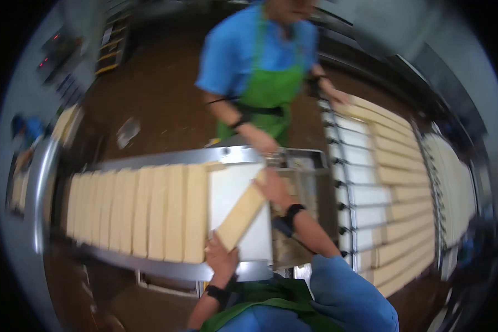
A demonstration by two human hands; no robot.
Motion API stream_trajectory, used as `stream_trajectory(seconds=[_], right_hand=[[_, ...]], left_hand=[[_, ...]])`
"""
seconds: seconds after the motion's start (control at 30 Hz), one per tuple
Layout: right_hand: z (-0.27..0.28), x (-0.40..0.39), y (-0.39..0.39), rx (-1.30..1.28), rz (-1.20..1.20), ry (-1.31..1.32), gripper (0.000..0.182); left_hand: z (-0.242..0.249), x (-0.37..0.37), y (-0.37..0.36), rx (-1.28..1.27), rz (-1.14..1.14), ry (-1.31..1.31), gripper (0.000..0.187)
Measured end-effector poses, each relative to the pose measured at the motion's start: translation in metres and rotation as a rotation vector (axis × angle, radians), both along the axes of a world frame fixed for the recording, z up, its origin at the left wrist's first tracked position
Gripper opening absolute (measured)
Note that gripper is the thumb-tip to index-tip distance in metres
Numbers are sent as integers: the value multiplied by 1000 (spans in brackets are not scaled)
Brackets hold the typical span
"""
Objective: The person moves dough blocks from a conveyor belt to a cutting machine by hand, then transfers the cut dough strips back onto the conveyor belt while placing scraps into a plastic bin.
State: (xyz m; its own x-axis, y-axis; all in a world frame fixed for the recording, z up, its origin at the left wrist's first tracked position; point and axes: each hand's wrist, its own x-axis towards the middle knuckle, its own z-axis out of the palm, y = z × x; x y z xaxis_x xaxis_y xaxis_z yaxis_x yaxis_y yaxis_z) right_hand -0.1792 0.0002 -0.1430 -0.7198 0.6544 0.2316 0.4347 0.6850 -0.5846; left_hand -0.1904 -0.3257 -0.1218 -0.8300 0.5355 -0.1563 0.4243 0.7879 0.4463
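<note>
The left hand (222, 259) and right hand (275, 191) grip a pale slab (241, 217) by opposite ends, slantwise over a white board (225, 191). Leftward, a row of slabs (196, 213) stands aligned; the held one lies outside it. More slabs (406, 212) lie beyond the right hand.

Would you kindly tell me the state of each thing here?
Held slab: slanted, in both hands
Left hand: gripping near end
Right hand: gripping far end
Slab row: side by side
White surface: partly covered
Co-worker: upright, arms apart
</note>
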Motion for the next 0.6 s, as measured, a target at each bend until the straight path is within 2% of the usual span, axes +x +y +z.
stream_trajectory(seconds=[0.03,0.07,0.13,0.2,0.27,0.4,0.47,0.5,0.57,0.6], right_hand=[[-6,6,-4,37,-17,31,59],[5,13,-7,2,-22,-89,58],[29,32,-22,-32,-108,-143,55],[45,73,-26,-22,-170,-77,55],[58,103,-19,-22,-194,-7,56],[82,201,17,228,-525,229,53],[103,252,51,277,-622,329,49],[112,277,66,275,-674,359,48],[100,327,108,430,-766,361,47],[96,350,127,403,-814,354,47]], left_hand=[[-14,1,-2,18,-31,113,111],[-23,2,0,45,-57,226,110],[6,9,13,-6,78,72,100],[21,22,28,37,113,38,90],[22,36,45,111,40,98,84],[48,93,115,266,-68,119,85],[55,116,156,436,-221,183,81],[65,127,177,440,-233,184,81],[89,147,220,427,-475,224,82],[103,158,240,431,-481,229,82]])
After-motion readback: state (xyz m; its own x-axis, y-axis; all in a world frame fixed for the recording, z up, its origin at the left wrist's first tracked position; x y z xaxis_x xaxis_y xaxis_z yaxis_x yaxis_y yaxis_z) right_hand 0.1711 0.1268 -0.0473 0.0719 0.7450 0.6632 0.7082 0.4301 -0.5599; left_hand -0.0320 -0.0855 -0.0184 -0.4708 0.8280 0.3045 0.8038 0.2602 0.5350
